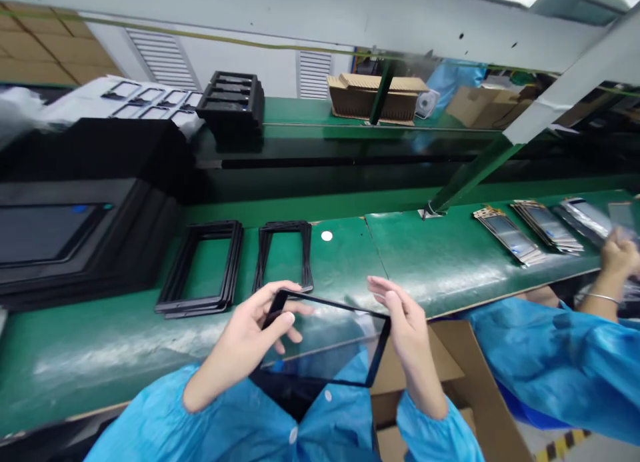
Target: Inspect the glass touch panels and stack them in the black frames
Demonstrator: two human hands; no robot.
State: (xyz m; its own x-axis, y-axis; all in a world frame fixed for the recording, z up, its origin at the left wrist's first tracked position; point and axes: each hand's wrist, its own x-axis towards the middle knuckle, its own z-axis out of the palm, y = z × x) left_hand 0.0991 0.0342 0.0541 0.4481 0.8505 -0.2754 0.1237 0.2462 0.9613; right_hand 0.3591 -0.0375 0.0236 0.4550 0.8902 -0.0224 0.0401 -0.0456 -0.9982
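Observation:
A see-through glass panel with a black border (pixel 327 339) is tilted in front of my chest. My left hand (pixel 250 335) grips its left end, thumb over the front and fingers showing through from behind. At the panel's upper right corner is my right hand (pixel 405 322), its fingers stretched out and apart; whether it bears any of the weight I cannot tell. Just beyond, on the green bench (pixel 345 262), lie a stack of black rectangular frames (pixel 233 269) and a smaller, skewed stack of black frames (pixel 307 255).
At left rises a tall pile of black trays (pixel 115 249) with a dark screen (pixel 40 232) on top. A green post (pixel 465 175) stands beyond the bench's middle. Bundled panels (pixel 510 235) lie near a co-worker's hand (pixel 617 255). An open carton (pixel 480 382) is below right.

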